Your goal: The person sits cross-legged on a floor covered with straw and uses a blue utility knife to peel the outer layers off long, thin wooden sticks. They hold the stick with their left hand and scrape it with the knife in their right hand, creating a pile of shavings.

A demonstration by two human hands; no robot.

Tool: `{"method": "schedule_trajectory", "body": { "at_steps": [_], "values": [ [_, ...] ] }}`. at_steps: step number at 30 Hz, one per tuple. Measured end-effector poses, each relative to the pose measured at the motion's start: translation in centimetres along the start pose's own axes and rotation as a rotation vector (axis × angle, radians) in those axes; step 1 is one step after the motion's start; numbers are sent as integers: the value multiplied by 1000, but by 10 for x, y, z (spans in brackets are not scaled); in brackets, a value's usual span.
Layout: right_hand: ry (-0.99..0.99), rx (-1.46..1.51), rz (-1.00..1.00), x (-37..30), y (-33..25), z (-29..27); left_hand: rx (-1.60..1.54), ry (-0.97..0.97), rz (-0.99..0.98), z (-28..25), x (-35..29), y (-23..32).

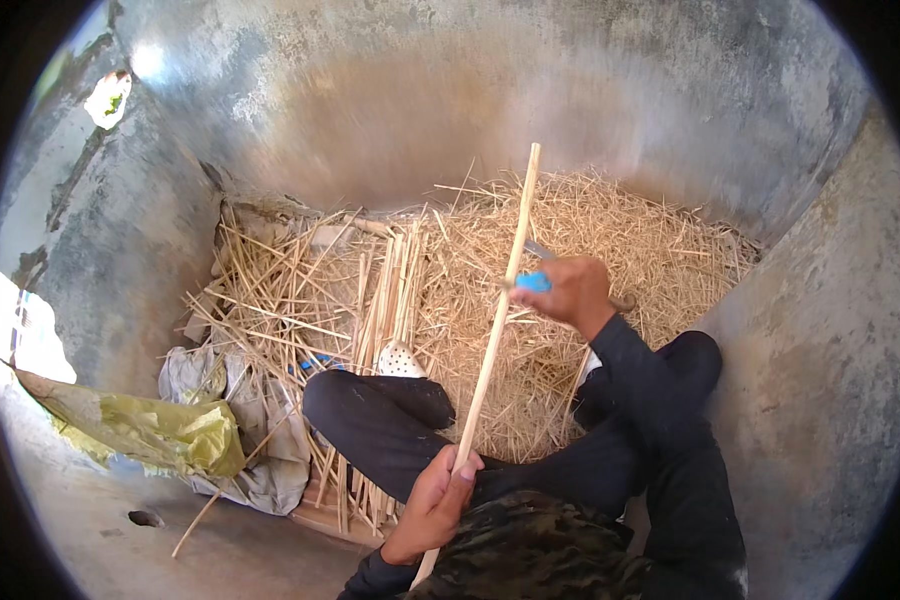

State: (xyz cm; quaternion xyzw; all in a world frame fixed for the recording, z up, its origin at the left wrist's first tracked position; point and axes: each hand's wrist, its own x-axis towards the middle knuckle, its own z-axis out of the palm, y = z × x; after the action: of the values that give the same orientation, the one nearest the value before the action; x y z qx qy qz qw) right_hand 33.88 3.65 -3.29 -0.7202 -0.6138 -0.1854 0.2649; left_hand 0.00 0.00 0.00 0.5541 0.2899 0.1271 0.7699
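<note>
A long, pale, peeled wooden stick slants up and away from my lap. My left hand is closed around its lower part, close to my body. In my closed right hand is a blue-handled knife, held against or very near the stick's middle. A grey metal blade shows just beyond the handle; its full shape is partly hidden and blurred. The stick's far end stands free above a heap of shavings.
Thin sticks lie in a bundle left of the shavings, with more scattered farther left. A yellow-green sack and grey cloth lie beside my bent knee. Concrete walls surround me. A white dotted shoe shows by my leg.
</note>
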Motion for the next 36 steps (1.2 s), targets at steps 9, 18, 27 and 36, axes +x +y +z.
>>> {"method": "schedule_trajectory", "body": {
  "at_steps": [9, 18, 27, 36],
  "values": [
    [118, -182, 516, -2, 128, 3, 1, -130, -47, 14, -16, -16],
    [-165, 324, 117, -86, -55, -25, -36, -14, 5, -2, 15, -11],
    [-14, 219, 156, -55, -33, -16, -6, -11, 10, 5, 2, -5],
    [30, 181, 38, -42, -40, -14, 329, 78, 79, -1, 0, 0]
  ]
}}
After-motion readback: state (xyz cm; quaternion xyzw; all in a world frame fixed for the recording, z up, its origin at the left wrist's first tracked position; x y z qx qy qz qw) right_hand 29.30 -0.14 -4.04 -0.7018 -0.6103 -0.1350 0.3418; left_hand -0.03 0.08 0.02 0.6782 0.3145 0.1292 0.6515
